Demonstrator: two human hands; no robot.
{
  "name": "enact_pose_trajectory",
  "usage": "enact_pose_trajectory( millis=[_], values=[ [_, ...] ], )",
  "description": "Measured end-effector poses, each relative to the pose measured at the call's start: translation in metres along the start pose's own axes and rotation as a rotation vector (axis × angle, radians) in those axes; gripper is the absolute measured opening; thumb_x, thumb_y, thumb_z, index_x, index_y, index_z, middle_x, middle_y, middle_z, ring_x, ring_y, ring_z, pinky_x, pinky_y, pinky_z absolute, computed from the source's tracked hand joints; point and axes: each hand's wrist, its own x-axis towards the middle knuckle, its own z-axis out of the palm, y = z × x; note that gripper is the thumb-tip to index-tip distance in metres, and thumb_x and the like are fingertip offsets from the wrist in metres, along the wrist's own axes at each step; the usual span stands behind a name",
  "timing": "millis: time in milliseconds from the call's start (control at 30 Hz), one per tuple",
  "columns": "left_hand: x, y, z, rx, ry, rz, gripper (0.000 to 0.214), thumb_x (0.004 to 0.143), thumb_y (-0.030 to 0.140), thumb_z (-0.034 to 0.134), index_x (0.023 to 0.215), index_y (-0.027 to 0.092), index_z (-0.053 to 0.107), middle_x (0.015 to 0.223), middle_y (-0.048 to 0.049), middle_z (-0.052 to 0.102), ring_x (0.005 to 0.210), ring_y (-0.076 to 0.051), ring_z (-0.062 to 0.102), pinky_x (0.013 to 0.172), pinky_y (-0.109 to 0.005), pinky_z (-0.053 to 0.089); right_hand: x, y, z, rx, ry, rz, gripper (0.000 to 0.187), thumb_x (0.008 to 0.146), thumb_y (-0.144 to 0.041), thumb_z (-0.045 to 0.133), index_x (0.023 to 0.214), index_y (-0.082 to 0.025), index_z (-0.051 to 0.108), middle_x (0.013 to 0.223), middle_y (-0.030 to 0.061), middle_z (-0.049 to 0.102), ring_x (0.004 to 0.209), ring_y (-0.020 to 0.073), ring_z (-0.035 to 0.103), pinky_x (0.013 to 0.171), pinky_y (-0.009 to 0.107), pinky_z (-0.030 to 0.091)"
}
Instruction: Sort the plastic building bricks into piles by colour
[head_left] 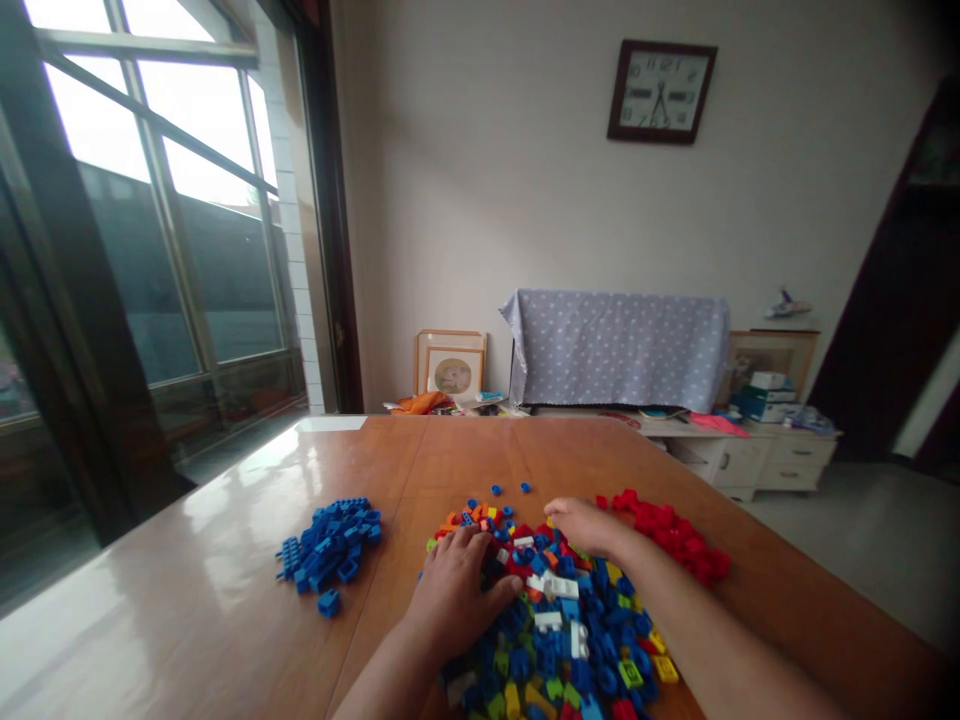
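The near end of the pile [551, 645] runs out of the frame at the bottom, as do both forearms, and the left hand [465, 580] hides part of its left side. That hand lies palm down over the bricks, fingers loosely bent and thumb set apart, open; what is under the palm is hidden. The right hand [583, 526] reaches to the pile's far right edge with fingers curled, and I cannot tell whether they grip anything. The pile sits on the table [225, 620] between blue bricks [334, 540] on the left and red bricks [675, 538] on the right. It is a loose, glossy jumble, mostly blue, mixed with white, yellow, lime, orange and red; many shapes overlap too closely to separate.
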Motion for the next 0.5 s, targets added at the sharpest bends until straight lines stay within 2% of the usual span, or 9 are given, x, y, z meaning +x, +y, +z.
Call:
enact_pose_trajectory(
  millis=[133, 267, 400, 500],
  values=[
    [0.001, 0.003, -0.004, -0.02, 0.016, -0.012, 0.047, 0.082, 0.062, 0.056, 0.113, 0.027, 0.066, 0.116, -0.0095, 0.062, 0.105, -0.029, 0.056, 0.089, -0.038, 0.045, 0.003, -0.018, 0.0, 0.173, -0.04, -0.017, 0.029, 0.08, -0.03, 0.055, 0.098, -0.019, 0.075, 0.096, 0.0052, 0.075, 0.088, 0.0171, 0.066, 0.079, 0.024, 0.049],
    [0.002, 0.004, -0.009, -0.065, 0.033, -0.05, 0.038, 0.084, 0.057, 0.055, 0.1, 0.025, 0.068, 0.105, -0.0085, 0.064, 0.096, -0.025, 0.058, 0.083, -0.033, 0.045, 0.023, -0.026, -0.001, 0.262, -0.029, 0.049, 0.034, 0.081, -0.031, 0.052, 0.107, -0.018, 0.071, 0.094, 0.0065, 0.074, 0.074, 0.0143, 0.063, 0.062, 0.021, 0.049],
    [0.005, -0.002, -0.008, -0.16, 0.081, -0.077, 0.036, 0.086, 0.055, 0.053, 0.093, 0.024, 0.068, 0.099, -0.0072, 0.066, 0.09, -0.023, 0.059, 0.079, -0.03, 0.045, 0.052, -0.022, 0.003, 0.219, -0.014, 0.159, 0.027, 0.078, -0.033, 0.056, 0.095, -0.019, 0.072, 0.084, 0.0073, 0.071, 0.064, 0.0144, 0.06, 0.052, 0.022, 0.045],
    [0.01, -0.008, -0.005, -0.32, 0.095, -0.141, 0.04, 0.086, 0.057, 0.052, 0.093, 0.021, 0.068, 0.093, -0.0064, 0.069, 0.087, -0.022, 0.061, 0.074, -0.028, 0.045, 0.071, -0.019, 0.006, 0.134, -0.019, 0.207, 0.024, 0.074, -0.038, 0.061, 0.083, -0.019, 0.071, 0.075, 0.0086, 0.069, 0.063, 0.0176, 0.059, 0.049, 0.025, 0.045]
  ],
)
